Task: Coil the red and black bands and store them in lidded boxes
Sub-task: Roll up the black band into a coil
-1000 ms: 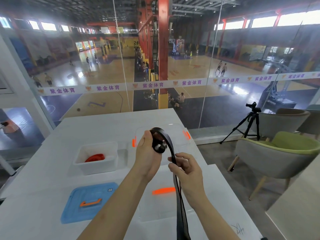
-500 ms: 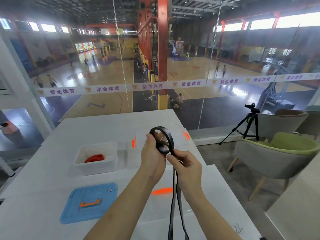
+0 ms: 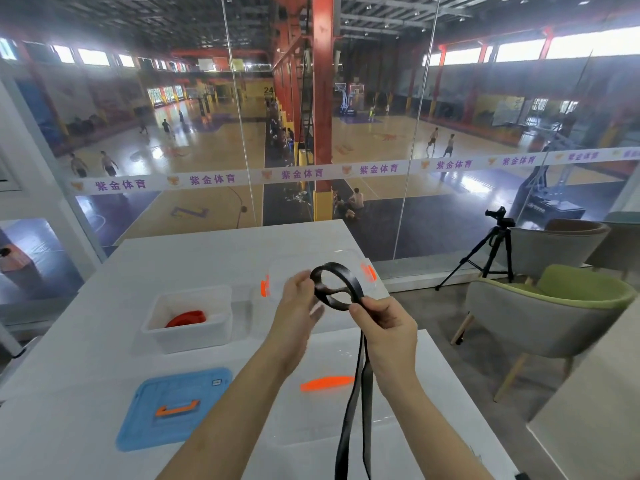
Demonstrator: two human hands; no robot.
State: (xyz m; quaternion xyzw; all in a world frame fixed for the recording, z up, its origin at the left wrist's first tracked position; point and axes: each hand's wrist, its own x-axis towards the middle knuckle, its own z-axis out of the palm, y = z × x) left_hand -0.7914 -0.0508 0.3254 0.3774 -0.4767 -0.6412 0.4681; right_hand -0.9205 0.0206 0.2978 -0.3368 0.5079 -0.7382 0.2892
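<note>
The black band (image 3: 346, 284) is held above the table, its top wound into a loose double loop and its long tail hanging down past the table's near edge. My left hand (image 3: 296, 310) pinches the loop's left side, its lower fingers blurred. My right hand (image 3: 386, 329) grips the band just below the loop. The red band (image 3: 187, 318) lies coiled inside an open white box (image 3: 188, 339) at the left. A clear box (image 3: 294, 263) with orange latches stands behind my hands.
A blue lid (image 3: 173, 408) with an orange handle lies at the near left. A clear lid (image 3: 329, 415) with an orange handle lies under my forearms. A glass wall bounds the white table (image 3: 194, 258) at the back. A tripod (image 3: 491, 252) and armchairs (image 3: 550, 310) stand to the right.
The tight small coil has opened into a wider double loop. My right hand has climbed up the band to just under the loop, and both hands have shifted slightly right.
</note>
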